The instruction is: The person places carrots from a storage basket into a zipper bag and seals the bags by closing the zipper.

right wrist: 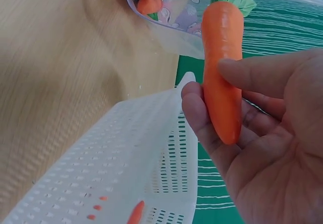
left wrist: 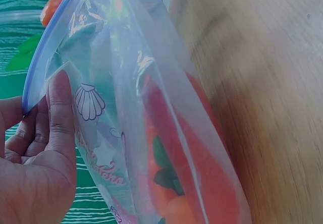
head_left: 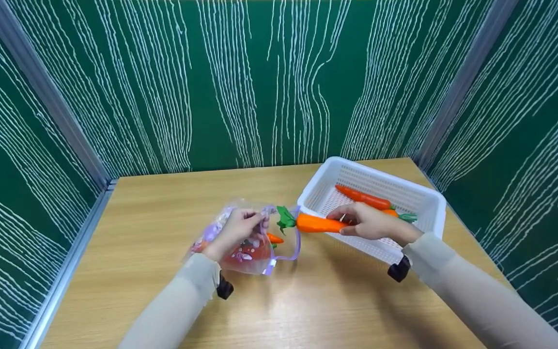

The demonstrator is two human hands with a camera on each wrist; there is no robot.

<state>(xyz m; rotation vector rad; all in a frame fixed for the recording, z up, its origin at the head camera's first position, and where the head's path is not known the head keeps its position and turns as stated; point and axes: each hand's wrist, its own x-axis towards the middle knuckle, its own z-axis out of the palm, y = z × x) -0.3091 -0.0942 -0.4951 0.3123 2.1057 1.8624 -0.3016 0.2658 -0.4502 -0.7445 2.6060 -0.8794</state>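
My left hand (head_left: 242, 228) pinches the rim of a clear plastic zip bag (left wrist: 101, 133) with a purple edge and printed shells. Inside the bag, orange and red vegetables with green tops show through; a carrot tip (head_left: 275, 238) is visible near its mouth. My right hand (head_left: 366, 220) holds an orange toy carrot (head_left: 318, 223) by its tapered end, thumb on one side and fingers on the other. The carrot's leafy green top (head_left: 286, 219) points left, at the bag's opening. In the right wrist view the held carrot (right wrist: 222, 72) stands out of the basket.
A white perforated basket (head_left: 434, 203) stands at the right under my right forearm. In it lie a red carrot (head_left: 364, 198) and an orange one with green stalks (head_left: 407, 217). Green panels with white lines (head_left: 284, 87) enclose the wooden table (head_left: 162, 194) on the back and sides.
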